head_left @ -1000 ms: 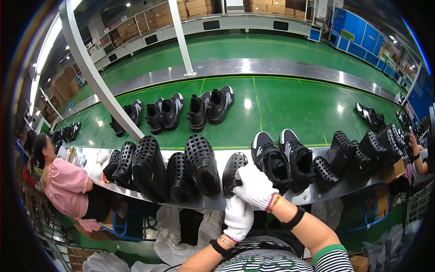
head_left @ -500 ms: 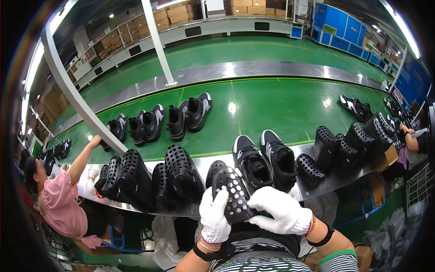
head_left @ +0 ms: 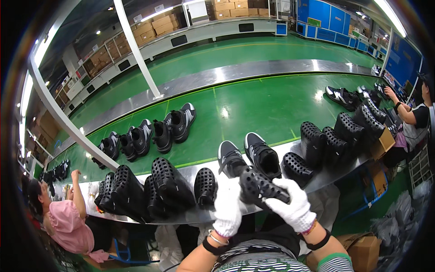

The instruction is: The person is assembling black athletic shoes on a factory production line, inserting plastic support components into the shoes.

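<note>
Room: big factory hall, green conveyor belt [head_left: 253,104] running left to right, with a steel ledge [head_left: 190,215] along its near edge, right in front of me.
Far left: a co-worker in a pink top [head_left: 61,222] reaching up to the ledge.
Left of me: black perforated shoe moulds [head_left: 167,181] standing in a row on the ledge; pairs of black sneakers [head_left: 156,131] further out on the belt.
Left hand [head_left: 226,206]: white glove, fingers curled around the near end of the black perforated mould [head_left: 260,188], which I'm holding just above the ledge edge.
Right hand [head_left: 292,204]: also gloved, closed over the mould's right side from above.
Just behind: two black sneakers [head_left: 249,156] on the belt, nearly touching the mould.
Right: more moulds [head_left: 335,138], and another worker [head_left: 410,120] at the far right.
Tip, my guess: keep both hands wrapped tight and turn it slowly; the gloves look like they'd slip on that studded surface.
</note>
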`<move>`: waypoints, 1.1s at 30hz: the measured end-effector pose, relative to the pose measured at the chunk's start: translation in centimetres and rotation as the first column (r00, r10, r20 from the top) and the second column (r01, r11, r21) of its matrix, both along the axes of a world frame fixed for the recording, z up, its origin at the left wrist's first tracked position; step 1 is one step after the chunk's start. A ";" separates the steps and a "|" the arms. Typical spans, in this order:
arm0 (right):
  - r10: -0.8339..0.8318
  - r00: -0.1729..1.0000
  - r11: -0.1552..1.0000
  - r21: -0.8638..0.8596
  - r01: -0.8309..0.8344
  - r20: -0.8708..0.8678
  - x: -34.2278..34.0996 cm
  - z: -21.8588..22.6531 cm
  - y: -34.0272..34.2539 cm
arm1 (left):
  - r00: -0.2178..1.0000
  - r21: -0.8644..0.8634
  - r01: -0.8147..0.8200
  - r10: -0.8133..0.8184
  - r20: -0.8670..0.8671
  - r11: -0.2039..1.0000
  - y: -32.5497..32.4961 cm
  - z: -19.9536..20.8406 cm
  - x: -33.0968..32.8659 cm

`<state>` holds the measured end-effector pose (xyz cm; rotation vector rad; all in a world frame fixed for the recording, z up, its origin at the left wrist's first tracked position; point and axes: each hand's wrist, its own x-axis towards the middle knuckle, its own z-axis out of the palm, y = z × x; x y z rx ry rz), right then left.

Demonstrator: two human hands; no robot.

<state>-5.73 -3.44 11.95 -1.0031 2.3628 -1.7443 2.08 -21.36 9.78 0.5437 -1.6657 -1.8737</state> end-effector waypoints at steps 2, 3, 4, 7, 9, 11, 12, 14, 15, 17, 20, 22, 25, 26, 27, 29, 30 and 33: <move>0.008 1.000 0.997 0.081 -0.007 -0.008 -1.0 1.1 1.7 | 0.997 -0.719 -0.075 0.075 -0.031 0.691 -2.8 -1.4 -1.2; 0.002 0.980 0.988 0.154 -0.033 0.201 -1.4 1.5 2.6 | 0.992 -0.810 -0.001 0.101 0.072 0.587 -3.8 -1.9 -2.4; -0.040 0.964 0.970 0.241 -0.025 0.263 -1.7 2.4 3.2 | 0.993 -0.899 0.075 0.047 0.106 0.432 -4.6 -2.4 -3.3; -0.076 0.951 0.956 0.293 -0.015 0.298 -2.2 3.2 3.5 | 0.992 -0.978 0.038 0.114 0.062 0.206 -6.0 -3.5 -5.3; -0.133 0.965 0.937 0.345 0.049 0.225 -2.4 3.5 3.5 | 0.929 -0.915 0.315 0.113 0.352 0.252 -6.4 -2.2 -6.5; -0.142 0.970 0.938 0.341 0.067 0.198 -2.8 3.3 3.7 | 0.935 -0.931 0.295 0.135 0.327 0.214 -5.7 -2.3 -6.9; -0.145 0.974 0.938 0.339 0.079 0.172 -3.0 3.3 3.7 | 0.940 -0.945 0.272 0.161 0.301 0.180 -5.4 -2.4 -7.0; -0.081 0.972 0.936 0.352 -0.002 0.222 -2.9 5.4 3.6 | 0.966 -0.960 0.198 0.124 0.225 0.200 -4.7 -1.7 -6.3; -0.009 0.962 0.928 0.360 -0.093 0.271 -3.0 6.3 3.3 | 0.966 -0.953 0.224 0.086 0.246 0.205 -4.3 -1.3 -6.0; 0.032 0.979 0.893 0.435 -0.119 0.202 -3.4 6.6 2.3 | 0.977 -0.951 0.195 0.036 0.209 0.238 -3.4 -0.4 -5.5; 0.127 0.990 0.781 0.609 -0.139 0.063 -3.8 6.6 0.1 | 0.977 -0.926 0.212 -0.041 0.210 0.312 -3.0 -0.4 -5.2; 0.139 0.990 0.783 0.611 -0.116 0.010 -4.1 5.5 -1.4 | 0.987 -0.933 0.161 -0.046 0.154 0.322 -3.0 -0.9 -5.5; 0.146 0.982 0.802 0.595 -0.046 -0.120 -4.3 1.9 -3.9 | 0.990 -0.937 0.134 -0.084 0.113 0.321 -3.3 -1.3 -6.0; 0.142 0.975 0.816 0.578 -0.017 -0.173 -4.1 1.0 -4.6 | 0.990 -0.934 0.128 -0.101 0.099 0.334 -3.6 -1.4 -6.1; 0.145 0.965 0.835 0.551 -0.001 -0.218 -3.7 0.7 -5.2 | 0.989 -0.930 0.122 -0.119 0.086 0.347 -3.8 -1.5 -6.1; 0.178 0.970 0.826 0.561 -0.055 -0.166 -3.8 0.7 -5.8 | 0.987 -0.907 0.129 -0.141 0.078 0.400 -4.5 -1.4 -5.7; 0.191 0.971 0.806 0.587 -0.073 -0.141 -3.9 1.1 -5.7 | 0.984 -0.882 0.138 -0.166 0.069 0.451 -4.9 -1.3 -5.4; 0.180 0.953 0.874 0.483 -0.042 -0.244 -3.9 2.3 -5.2 | 0.978 -0.845 0.173 -0.187 0.089 0.505 -5.7 -0.6 -4.4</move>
